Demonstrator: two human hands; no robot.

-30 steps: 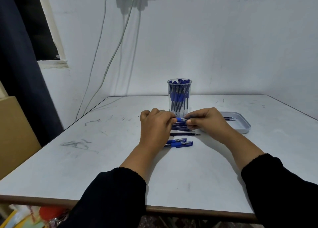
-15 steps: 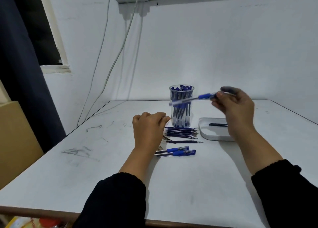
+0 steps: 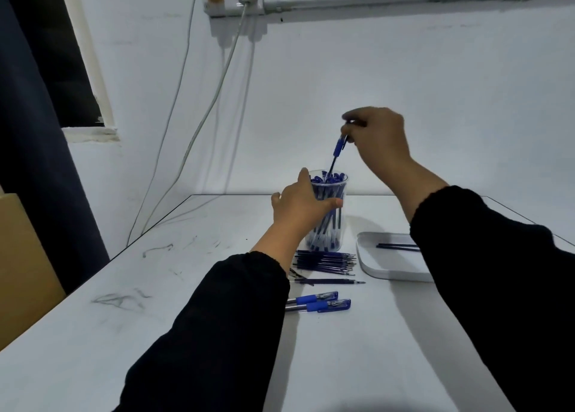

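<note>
in the head view, the right hand [image 3: 378, 137] was up above the cup [image 3: 334, 225], with its fingers pinched on the top end of a blue pen [image 3: 337, 150]. the pen pointed down and a bit to the left. its tip was right at the mouth of the cup, among the blue caps of the many pens packed inside. the left hand [image 3: 303, 206] was wrapped round the side of the clear cup, thumb across the front, holding it in place on the tabletop [image 3: 186, 318]. the cup looked very full, so the pen might hit another cap and not slide in. a hard push could then make it slip out of the fingers. if the left hand let go too soon, the tall cup could tip, and pens would spill onto the pile of thin refills [image 3: 325, 260] lying just in front of it. two pens [image 3: 317, 302] lay nearer the person, side by side. a white tray [image 3: 392, 271] sat to the right of the cup, partly hidden by the right sleeve, which could bump it on the way back.
</note>
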